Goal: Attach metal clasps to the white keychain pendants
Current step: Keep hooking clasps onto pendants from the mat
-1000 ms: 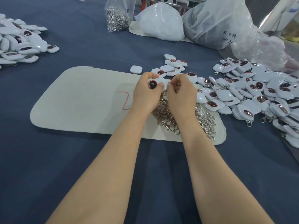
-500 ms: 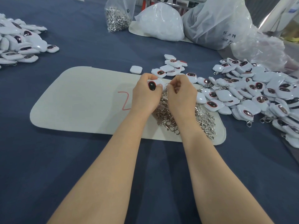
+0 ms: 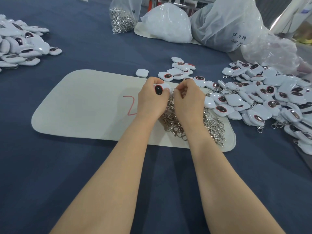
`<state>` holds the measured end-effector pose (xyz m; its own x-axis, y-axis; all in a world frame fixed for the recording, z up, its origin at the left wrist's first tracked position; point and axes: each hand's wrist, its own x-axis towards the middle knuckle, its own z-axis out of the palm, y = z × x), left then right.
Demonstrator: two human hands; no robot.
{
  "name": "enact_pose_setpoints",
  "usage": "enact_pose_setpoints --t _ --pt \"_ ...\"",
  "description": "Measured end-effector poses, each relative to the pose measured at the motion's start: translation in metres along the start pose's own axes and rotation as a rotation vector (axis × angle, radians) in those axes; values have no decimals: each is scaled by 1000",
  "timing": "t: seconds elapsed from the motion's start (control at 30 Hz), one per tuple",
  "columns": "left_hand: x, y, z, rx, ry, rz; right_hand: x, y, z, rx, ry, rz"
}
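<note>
Two bare forearms reached forward over a table covered in dark blue cloth (image 3: 101,174). The left hand (image 3: 150,102) was curled round a white keychain pendant (image 3: 164,86) with a dark oval face, held just above a pale felt mat (image 3: 81,107). The right hand (image 3: 188,102) was touching the left, its fingers curled in and pinching a metal clasp (image 3: 173,94) against the pendant's right edge; whether the clasp was already hooked on could not be told. Beneath both hands and spreading to the right of the right wrist lay a heap of loose silver clasps (image 3: 212,125) on the mat. Just left of the left hand, a red mark like the numeral 2 (image 3: 130,105) was drawn on the mat. Right of the right hand, a large pile of pendants (image 3: 273,98) covered the cloth, some with clasps on them. Just beyond the hands sat a smaller cluster of pendants (image 3: 180,69) and one lone pendant (image 3: 142,72) lying face down. Far to the left of the left hand was another pile of pendants (image 3: 20,44). Well beyond the hands, at the far side of the table, stood a clear bag of clasps (image 3: 123,19), a full white plastic bag (image 3: 167,22) and a large cloudy plastic bag (image 3: 224,26) with handwriting on it.
</note>
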<state>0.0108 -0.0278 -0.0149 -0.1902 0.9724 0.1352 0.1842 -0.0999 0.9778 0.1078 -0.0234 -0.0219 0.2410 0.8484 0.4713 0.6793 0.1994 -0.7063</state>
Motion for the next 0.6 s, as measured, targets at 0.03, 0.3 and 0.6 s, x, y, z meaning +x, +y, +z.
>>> enact_pose_setpoints --t 0.03,0.3,0.6 --pt "-1 0 0 1 -4 1 0 0 0 -5 -3 1" --pt "0 -2 0 62 16 18 -1 -2 0 -32 -26 1" --pt "1 -5 1 106 40 36 -3 -5 0 -70 -68 -47"
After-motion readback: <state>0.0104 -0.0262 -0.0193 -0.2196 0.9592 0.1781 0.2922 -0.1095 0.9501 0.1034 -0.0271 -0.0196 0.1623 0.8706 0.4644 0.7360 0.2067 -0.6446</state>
